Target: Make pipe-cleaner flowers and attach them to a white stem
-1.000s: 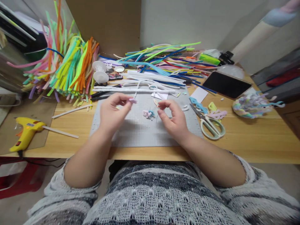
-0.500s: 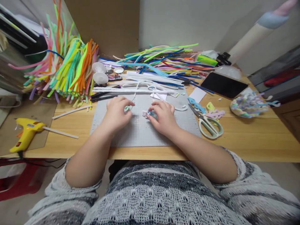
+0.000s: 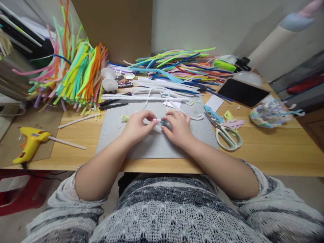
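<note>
Over the middle of the grey cutting mat [image 3: 152,145], my left hand [image 3: 138,126] pinches the pink end of a small pink and blue fuzzy piece [image 3: 158,121]. The blue end is in the closed fingertips of my right hand [image 3: 178,126], partly hidden by them. What the small piece is, I cannot make out. A small yellow-green fuzzy piece [image 3: 125,118] lies on the mat to the left of my left hand. White pipe cleaners [image 3: 149,98] stretch across the mat's far side, beyond both hands.
Scissors [image 3: 227,135] lie right of the mat beside small pastel twisted pieces [image 3: 234,123]. A phone [image 3: 243,91] and a pastel fuzzy bundle [image 3: 269,114] are farther right. At left stand a yellow glue gun [image 3: 31,141] and bunched colourful pipe cleaners [image 3: 81,71]; more lie behind.
My left hand has moved right, away from the yellow-green piece now lying uncovered, and has taken hold of the pink end of the small piece. My right hand stays nearly in place.
</note>
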A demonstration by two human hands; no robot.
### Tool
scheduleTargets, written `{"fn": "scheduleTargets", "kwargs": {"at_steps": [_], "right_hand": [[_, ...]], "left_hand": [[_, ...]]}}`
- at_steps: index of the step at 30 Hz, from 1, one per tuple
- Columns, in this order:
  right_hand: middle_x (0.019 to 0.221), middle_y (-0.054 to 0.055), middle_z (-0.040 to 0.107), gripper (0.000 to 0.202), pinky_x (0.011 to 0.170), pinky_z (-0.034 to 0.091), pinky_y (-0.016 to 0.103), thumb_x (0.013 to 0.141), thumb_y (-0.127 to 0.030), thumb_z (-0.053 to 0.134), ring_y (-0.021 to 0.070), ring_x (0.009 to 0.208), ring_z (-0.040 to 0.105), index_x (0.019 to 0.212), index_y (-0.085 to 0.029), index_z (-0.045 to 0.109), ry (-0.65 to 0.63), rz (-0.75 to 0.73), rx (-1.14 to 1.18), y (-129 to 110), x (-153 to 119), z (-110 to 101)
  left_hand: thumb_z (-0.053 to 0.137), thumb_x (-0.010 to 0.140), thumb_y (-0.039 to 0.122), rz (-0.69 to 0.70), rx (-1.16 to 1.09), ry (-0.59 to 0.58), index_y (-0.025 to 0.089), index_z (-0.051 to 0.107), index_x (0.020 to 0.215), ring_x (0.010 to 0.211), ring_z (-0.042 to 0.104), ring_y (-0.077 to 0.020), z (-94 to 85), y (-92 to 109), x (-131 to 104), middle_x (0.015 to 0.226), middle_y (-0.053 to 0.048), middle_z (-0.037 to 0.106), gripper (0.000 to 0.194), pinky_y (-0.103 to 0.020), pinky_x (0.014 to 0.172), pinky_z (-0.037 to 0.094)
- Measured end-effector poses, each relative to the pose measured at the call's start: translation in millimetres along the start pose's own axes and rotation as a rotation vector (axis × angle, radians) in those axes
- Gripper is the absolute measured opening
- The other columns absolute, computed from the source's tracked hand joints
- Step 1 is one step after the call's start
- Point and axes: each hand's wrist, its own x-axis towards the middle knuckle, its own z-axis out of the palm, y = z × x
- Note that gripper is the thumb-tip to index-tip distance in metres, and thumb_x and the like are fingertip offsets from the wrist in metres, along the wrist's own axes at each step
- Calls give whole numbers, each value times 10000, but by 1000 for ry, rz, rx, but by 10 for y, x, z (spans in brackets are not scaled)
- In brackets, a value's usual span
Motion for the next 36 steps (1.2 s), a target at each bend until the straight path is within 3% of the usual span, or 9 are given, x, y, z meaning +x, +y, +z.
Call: {"fn": "scheduleTargets", "kwargs": {"at_steps": [4,9,15,23,36], "right_hand": [[1148,63,583,231,953,287,401,842,-265,521,225,1123,499,1068,-233,561,88,-49,176,-88,-36,-105],[945,17,651,93,907,312,373,870,-302,522,184,943,569,892,-228,573,141,-93,313,-158,-88,-149],[918,10,671,93,896,334,366,881,-285,515,170,898,592,839,-226,573,161,-67,378,-164,-95,-143],[898,9,675,89,899,365,368,872,-281,528,174,888,601,835,-229,589,157,-39,407,-176,-97,-157],[807,4,683,90,841,416,366,857,-260,553,169,814,616,805,-224,617,199,-67,489,-206,-117,-190]], "left_hand": [[689,702,326,-187,-534,16,156,605,756,649,586,-133,-24,60,-23,710,-17,647,198,-275,642,459],[748,657,294,-179,-707,-35,148,624,763,658,596,-112,25,121,-60,740,-15,656,220,-245,630,476],[779,628,293,-188,-749,-44,150,665,812,671,622,-123,59,152,-82,780,-29,688,259,-276,675,514],[767,650,307,-145,-695,27,149,664,797,736,649,-146,126,140,-96,799,-46,702,238,-300,734,528],[697,697,259,-73,-522,59,142,651,754,631,606,-124,140,175,-142,705,-36,676,137,-254,607,491]]}}
